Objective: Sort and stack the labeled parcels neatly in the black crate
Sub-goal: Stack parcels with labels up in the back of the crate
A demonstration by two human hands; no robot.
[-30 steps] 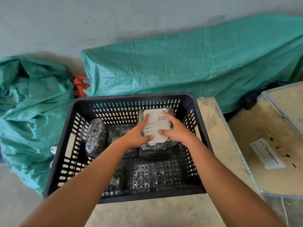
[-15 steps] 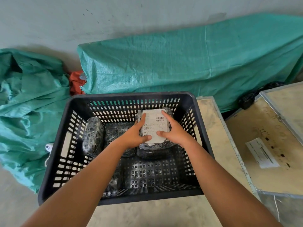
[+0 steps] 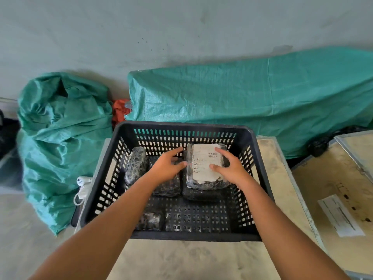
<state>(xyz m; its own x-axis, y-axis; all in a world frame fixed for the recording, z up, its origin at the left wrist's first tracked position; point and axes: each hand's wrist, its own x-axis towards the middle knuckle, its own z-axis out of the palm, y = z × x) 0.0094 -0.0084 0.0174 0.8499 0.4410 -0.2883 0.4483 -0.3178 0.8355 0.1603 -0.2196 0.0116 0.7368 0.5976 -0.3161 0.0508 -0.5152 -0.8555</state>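
Inside the black slotted plastic crate point(image 3: 177, 130), toward its far right corner, the plastic-wrapped dark parcel with the white printed label point(image 3: 205, 166) lies face up on another wrapped parcel (presumably so the label stays readable). The right hand point(image 3: 230, 170) rests loosely spread fingers on its right edge, seemingly to square the stack, while the left hand point(image 3: 167, 166) hovers just beside it, fingers open and holding nothing.

Both bare arms reach forward; the left hand point(image 3: 167, 165) hovers with fingers spread, the right hand point(image 3: 230, 168) likewise loosely splayed.
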